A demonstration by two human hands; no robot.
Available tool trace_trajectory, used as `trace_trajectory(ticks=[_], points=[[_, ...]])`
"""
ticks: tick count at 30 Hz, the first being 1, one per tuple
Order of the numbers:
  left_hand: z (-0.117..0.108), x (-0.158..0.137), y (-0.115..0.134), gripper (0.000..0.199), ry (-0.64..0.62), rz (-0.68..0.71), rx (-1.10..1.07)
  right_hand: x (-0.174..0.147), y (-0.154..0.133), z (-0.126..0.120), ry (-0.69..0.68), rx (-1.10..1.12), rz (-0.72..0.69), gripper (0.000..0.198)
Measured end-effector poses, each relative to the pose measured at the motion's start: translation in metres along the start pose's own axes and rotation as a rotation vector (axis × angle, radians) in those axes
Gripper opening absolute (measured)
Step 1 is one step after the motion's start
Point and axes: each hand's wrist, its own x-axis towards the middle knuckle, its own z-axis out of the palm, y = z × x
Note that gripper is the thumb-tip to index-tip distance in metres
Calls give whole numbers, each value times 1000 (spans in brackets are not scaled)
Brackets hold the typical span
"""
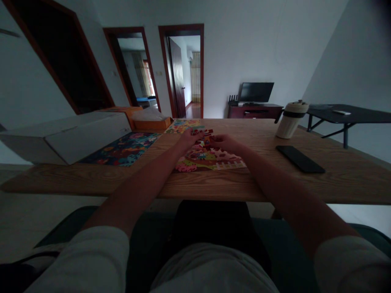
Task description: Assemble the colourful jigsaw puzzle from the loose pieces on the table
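A partly joined jigsaw puzzle (203,165) in pink, green and yellow lies flat on the wooden table, with a notched upper edge. At its far left side, my left hand (187,139) has its fingers bent around a dark red puzzle piece (208,132). My right hand (226,143) is closed, its fingertips pinching an orange and red puzzle piece (209,141) just above the puzzle. The two hands are close together, with the pieces between them. Dim light and small size blur the exact finger contact.
Left of the puzzle are a dark blue printed sheet (131,148), a long white box (82,134) and an orange box (151,123). A colourful sheet (183,125) lies behind my left hand. To the right are a black phone (299,158) and a cream tumbler (291,121).
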Motion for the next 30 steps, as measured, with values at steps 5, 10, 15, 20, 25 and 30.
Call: trace_trajectory(ticks=[5, 10, 15, 20, 25, 30], points=[[2, -2, 4, 20, -2, -6, -39, 1, -3, 2, 31, -18, -17, 15], [6, -9, 10, 23, -37, -31, -123, 1, -4, 5, 60, 27, -7, 14], [8, -12, 12, 24, -97, 13, -115, 1, -1, 7, 104, -58, -22, 18], [5, -11, 11, 25, -38, -59, -95, 1, -6, 6, 186, -3, 34, 19], [5, -8, 9, 25, 28, -79, -64, -1, -19, 9, 251, 294, 176, 16], [11, -13, 11, 31, 6, -121, -95, -2, -28, 20, 217, 476, 79, 18]])
